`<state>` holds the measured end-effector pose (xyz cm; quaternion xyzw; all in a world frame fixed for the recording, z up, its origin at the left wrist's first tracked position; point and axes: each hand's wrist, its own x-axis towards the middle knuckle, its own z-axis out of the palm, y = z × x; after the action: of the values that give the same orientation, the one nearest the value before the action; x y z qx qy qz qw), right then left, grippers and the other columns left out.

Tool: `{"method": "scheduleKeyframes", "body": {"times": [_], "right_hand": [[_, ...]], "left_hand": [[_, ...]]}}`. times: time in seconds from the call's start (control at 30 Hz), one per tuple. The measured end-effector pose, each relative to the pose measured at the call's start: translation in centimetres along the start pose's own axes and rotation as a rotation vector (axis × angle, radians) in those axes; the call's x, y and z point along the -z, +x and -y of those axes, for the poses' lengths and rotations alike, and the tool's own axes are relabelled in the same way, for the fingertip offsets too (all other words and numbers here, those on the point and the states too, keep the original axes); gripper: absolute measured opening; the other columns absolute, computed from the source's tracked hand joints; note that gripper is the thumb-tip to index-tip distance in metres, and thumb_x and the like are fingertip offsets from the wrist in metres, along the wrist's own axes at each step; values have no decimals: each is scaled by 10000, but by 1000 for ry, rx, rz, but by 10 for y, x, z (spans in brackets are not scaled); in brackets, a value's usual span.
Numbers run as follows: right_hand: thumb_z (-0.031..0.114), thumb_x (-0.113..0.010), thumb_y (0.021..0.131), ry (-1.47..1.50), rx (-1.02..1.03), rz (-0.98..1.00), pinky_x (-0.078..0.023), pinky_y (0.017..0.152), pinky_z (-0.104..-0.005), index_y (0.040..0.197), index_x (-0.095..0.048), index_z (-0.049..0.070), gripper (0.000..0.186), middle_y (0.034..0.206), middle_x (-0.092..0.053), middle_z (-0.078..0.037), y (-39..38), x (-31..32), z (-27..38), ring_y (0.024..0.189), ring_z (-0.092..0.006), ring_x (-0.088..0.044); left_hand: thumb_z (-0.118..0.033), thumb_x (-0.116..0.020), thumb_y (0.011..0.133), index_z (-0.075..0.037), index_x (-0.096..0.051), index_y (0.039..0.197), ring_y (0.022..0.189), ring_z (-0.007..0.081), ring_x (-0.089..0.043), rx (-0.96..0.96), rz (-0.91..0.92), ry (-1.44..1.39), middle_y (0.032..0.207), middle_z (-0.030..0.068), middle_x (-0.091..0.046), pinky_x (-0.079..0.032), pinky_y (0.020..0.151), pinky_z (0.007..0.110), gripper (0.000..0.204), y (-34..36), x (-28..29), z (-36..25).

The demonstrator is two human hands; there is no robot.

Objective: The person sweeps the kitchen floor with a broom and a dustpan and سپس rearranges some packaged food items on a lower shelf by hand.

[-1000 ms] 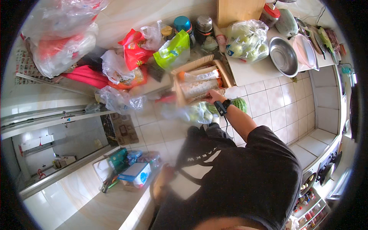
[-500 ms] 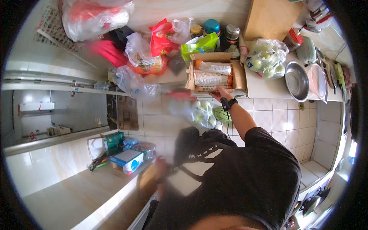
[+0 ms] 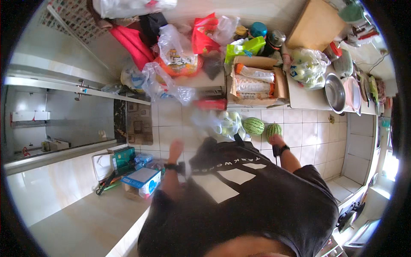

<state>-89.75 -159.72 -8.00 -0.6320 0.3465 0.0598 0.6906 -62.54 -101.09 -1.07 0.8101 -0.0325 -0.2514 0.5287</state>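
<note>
My right hand [image 3: 277,140], a dark band on its wrist, hangs low in front of a small striped watermelon [image 3: 273,129]; whether it touches the melon I cannot tell. Its fingers are blurred. Beside that melon, on the tiled floor, lies another watermelon [image 3: 253,126], with a clear bag of pale green produce [image 3: 231,124] to its left. Also banded at the wrist, my left hand [image 3: 176,150] hovers over the floor near the left counter, smeared by motion. An open cardboard box [image 3: 280,84] holding several orange-and-white wrapped packs [image 3: 253,88] stands on the far counter.
Plastic bags [image 3: 174,45] crowd the far counter's left part. Right of the box are a bag of round green produce [image 3: 309,68], a steel basin [image 3: 335,93] and a wooden board [image 3: 314,25]. A blue-white carton [image 3: 143,178] sits on the left counter [image 3: 107,214].
My right hand has left the cardboard box's front edge and dropped to the watermelon below. My left hand has come forward from beside the left counter. The view has shifted.
</note>
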Motion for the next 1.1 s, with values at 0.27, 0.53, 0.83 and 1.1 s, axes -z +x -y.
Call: {"method": "scheduleKeyframes", "body": {"times": [0.27, 0.53, 0.83, 1.1], "right_hand": [[120, -499, 880, 425, -591, -264, -525, 703, -368, 1194, -454, 55, 323, 1013, -604, -131, -151, -95, 14, 904, -284, -623], [91, -478, 901, 538, -403, -195, -530, 692, -387, 1294, -403, 76, 400, 1019, -630, -145, -239, -145, -4, 870, -281, -643], [157, -486, 897, 317, -549, -222, -528, 679, -380, 1242, -454, 64, 359, 1002, -628, -157, -312, -145, -82, 865, -284, -635], [152, -526, 866, 313, -384, -209, -537, 596, -391, 1210, -456, 85, 357, 988, -628, -162, -191, -40, -11, 778, -280, -645]], "left_hand": [[-183, -608, 817, -51, -558, 1027, 551, 93, -505, 76, -139, -334, 710, 7, -558, -402, 445, 281, 253, 157, 18, -176], [-187, -602, 735, 29, -538, 921, 599, 224, -606, 16, -243, 18, 734, 135, -623, -473, 547, 367, 291, 240, -16, -92], [-110, -637, 756, 13, -454, 1078, 760, 246, -605, -526, -577, 313, 945, 142, -582, -496, 713, 360, 391, 188, -17, -176], [-116, -573, 753, -39, -607, 1062, 789, 288, -638, -534, 458, 846, 884, 149, -665, -505, 692, 339, 321, 298, 7, -343]]}}
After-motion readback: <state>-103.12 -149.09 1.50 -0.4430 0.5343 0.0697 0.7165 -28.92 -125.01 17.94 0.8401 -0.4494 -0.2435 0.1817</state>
